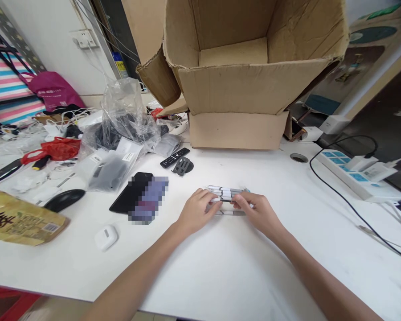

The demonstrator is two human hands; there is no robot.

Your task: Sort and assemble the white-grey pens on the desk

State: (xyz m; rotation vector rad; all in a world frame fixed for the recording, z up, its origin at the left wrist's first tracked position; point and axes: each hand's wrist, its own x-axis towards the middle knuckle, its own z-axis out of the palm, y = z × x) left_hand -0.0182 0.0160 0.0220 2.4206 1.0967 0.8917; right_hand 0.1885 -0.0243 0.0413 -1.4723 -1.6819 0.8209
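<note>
Several slim white pens with grey ends lie side by side in a bundle, held just above the white table or resting on it; I cannot tell which. My left hand is closed on the bundle's left end, thumb and fingers pinching it. At the right end, the thumb and fingers of my right hand grip the same bundle. Below it, closer to me, another white and grey pen shows, partly hidden by my hands.
A big open cardboard box stands at the table's back. To the left are a phone, a white earbud case, a remote and plastic bags. A power strip with a black cable sits right.
</note>
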